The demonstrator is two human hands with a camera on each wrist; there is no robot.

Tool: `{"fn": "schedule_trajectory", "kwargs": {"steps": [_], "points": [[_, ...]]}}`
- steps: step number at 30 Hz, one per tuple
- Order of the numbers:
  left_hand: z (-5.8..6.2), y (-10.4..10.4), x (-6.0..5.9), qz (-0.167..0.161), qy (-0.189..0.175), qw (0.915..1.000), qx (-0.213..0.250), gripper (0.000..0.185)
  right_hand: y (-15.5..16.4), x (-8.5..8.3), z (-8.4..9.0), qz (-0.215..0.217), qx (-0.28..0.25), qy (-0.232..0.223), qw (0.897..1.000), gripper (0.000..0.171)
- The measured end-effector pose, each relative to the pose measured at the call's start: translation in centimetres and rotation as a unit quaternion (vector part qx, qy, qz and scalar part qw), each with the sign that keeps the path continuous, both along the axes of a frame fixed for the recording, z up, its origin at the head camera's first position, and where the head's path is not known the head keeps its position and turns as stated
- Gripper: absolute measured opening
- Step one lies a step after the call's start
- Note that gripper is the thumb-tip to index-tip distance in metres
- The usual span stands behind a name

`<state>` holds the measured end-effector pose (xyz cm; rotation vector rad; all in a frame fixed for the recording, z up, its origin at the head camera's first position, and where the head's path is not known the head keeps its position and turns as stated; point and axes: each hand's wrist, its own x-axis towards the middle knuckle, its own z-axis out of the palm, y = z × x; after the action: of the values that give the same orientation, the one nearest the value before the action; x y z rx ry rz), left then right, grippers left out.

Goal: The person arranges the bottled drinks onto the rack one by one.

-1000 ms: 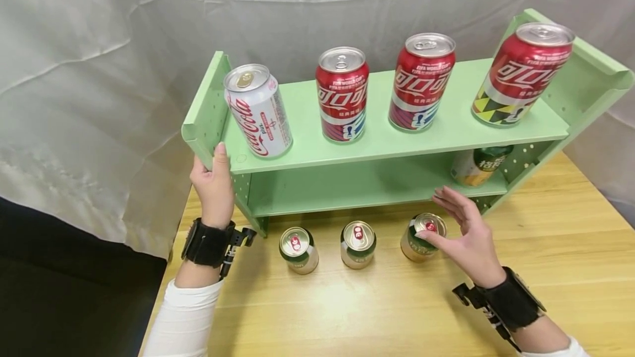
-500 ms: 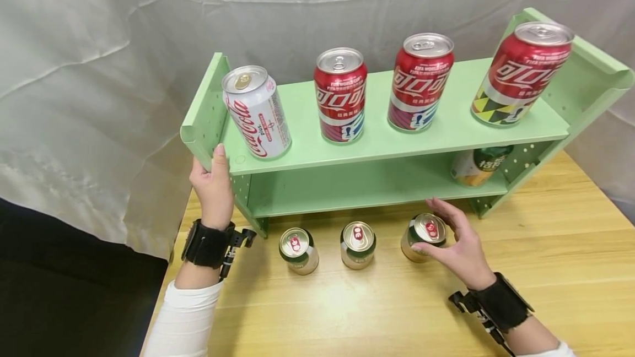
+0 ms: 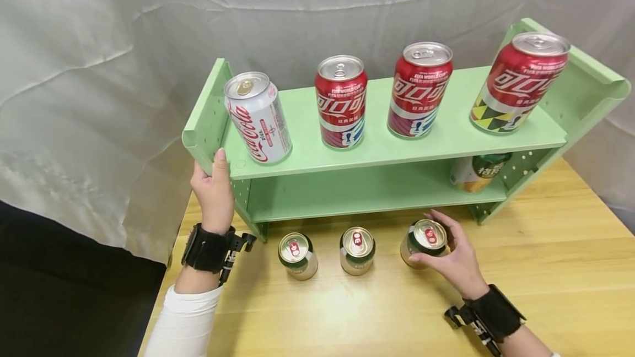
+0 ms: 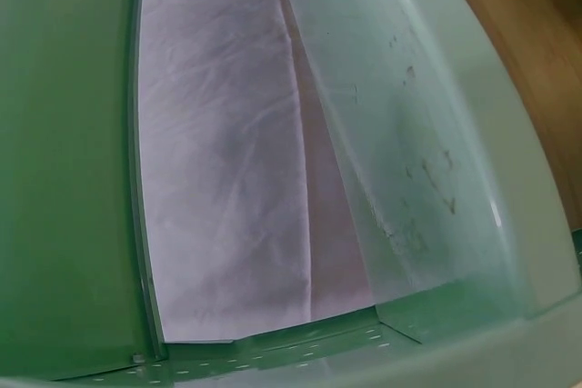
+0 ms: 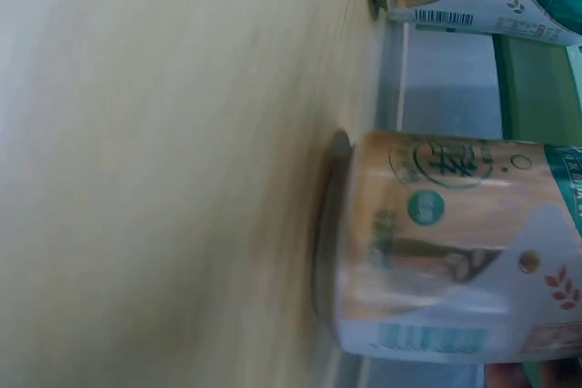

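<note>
The green can [image 3: 424,243] stands upright on the counter [image 3: 545,269], rightmost of three, just in front of the shelf [image 3: 377,191]. The right hand [image 3: 453,258] wraps its fingers [image 3: 439,218] round it from the right (top uncovered); the left hand [image 3: 214,191] grips the shelf's left panel.

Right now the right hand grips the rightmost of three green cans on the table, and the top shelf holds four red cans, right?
Not quite. The head view shows three red cans and one white can on the top shelf. The right hand does grip the rightmost green can.
</note>
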<state>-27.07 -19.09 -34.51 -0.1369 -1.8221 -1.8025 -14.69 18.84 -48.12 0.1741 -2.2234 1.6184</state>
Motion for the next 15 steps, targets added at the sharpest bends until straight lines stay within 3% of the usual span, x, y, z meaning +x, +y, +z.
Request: {"fn": "schedule_trajectory", "kwargs": {"steps": [5, 11, 15], "points": [[0.1, 0.1, 0.1, -0.006, 0.000, 1.0000, 0.005, 0.040, 0.2, 0.0, -0.7, 0.003, -0.016, -0.046, 0.999, 0.095], [0.1, 0.1, 0.1, -0.009, -0.001, 0.9999, 0.009, 0.040, 0.5, -0.2, -1.4, -0.020, 0.051, -0.129, 0.990, 0.092], [0.1, 0.0, 0.1, -0.011, 0.004, 0.9999, 0.011, 0.040, 0.3, -0.4, -1.6, -0.028, 0.063, -0.153, 0.986, 0.087]]}}
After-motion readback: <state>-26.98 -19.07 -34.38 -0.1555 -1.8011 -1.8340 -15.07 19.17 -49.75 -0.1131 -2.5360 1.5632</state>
